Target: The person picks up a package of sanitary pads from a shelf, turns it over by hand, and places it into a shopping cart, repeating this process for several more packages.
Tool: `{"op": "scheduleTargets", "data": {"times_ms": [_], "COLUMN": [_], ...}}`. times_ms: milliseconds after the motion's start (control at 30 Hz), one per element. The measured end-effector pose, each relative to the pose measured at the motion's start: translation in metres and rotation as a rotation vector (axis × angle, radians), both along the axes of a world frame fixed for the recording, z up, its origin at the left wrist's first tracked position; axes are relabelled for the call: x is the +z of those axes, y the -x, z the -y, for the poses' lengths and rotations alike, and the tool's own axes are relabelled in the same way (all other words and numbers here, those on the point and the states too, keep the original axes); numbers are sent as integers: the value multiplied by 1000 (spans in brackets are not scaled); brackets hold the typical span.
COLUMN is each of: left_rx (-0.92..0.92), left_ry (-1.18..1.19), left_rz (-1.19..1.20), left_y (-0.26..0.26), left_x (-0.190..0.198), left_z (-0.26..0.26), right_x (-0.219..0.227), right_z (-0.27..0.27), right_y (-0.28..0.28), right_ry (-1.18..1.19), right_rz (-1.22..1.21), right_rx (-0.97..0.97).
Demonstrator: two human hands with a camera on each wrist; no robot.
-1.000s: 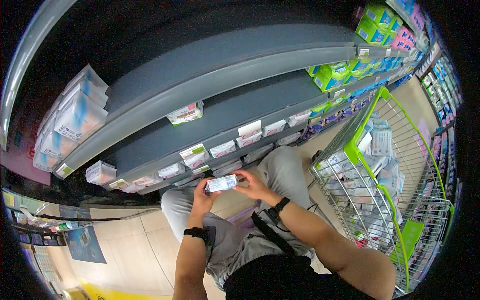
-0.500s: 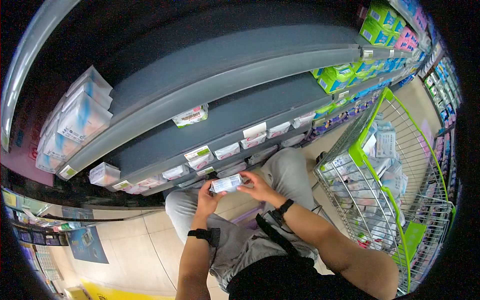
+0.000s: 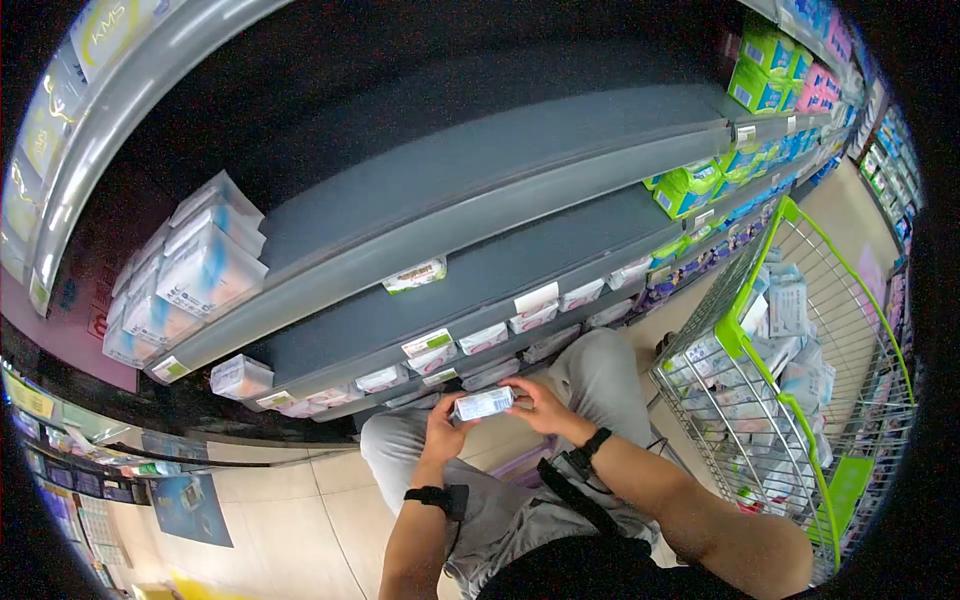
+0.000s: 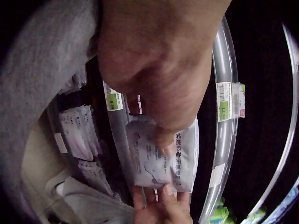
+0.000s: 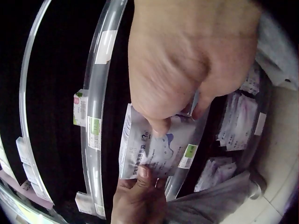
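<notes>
A small white packet (image 3: 484, 403) with printed text is held level between both hands above the lap. The left hand (image 3: 447, 430) grips its left end and the right hand (image 3: 543, 408) its right end. In the left wrist view the left thumb lies on the grey-white face of the packet (image 4: 163, 163), and the right hand (image 4: 163, 205) pinches the far end. From the right wrist, the packet (image 5: 154, 144) shows dark print, with the left hand (image 5: 140, 198) at its far end and the right thumb pressed on the near part.
A wire cart (image 3: 735, 338) with green trim, holding many white packets, stands at the right. Dark shelves (image 3: 480, 190) rise in front, with stacked white packs (image 3: 205, 270) at the left, one small pack (image 3: 415, 275) midway and green packs (image 3: 688, 190) at the right.
The head view has shifted, so shelves, cart and hands appear lower and further right. Both hands keep their grip on the packet, which is tilted slightly differently.
</notes>
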State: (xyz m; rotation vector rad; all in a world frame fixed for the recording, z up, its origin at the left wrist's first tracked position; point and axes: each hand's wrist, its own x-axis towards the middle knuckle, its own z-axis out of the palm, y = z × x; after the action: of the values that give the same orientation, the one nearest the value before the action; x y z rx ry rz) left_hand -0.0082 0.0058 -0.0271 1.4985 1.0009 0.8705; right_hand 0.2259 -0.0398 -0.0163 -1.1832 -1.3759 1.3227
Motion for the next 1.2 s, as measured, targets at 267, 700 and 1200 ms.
{"op": "scheduleTargets", "data": {"times_ms": [267, 700, 1200], "left_rx": [-9, -12, 20], "left_ry": [-70, 71, -8], "left_rz": [-56, -26, 3], "left_y": [-1, 3, -1], "left_x": [14, 14, 13], "left_z": [2, 4, 11], "right_x": [1, -8, 28], "right_z": [1, 7, 16], "right_y": [2, 0, -7], "right_ry": [31, -6, 23], "right_rz": [-47, 65, 16], "right_rx": [0, -33, -140]}}
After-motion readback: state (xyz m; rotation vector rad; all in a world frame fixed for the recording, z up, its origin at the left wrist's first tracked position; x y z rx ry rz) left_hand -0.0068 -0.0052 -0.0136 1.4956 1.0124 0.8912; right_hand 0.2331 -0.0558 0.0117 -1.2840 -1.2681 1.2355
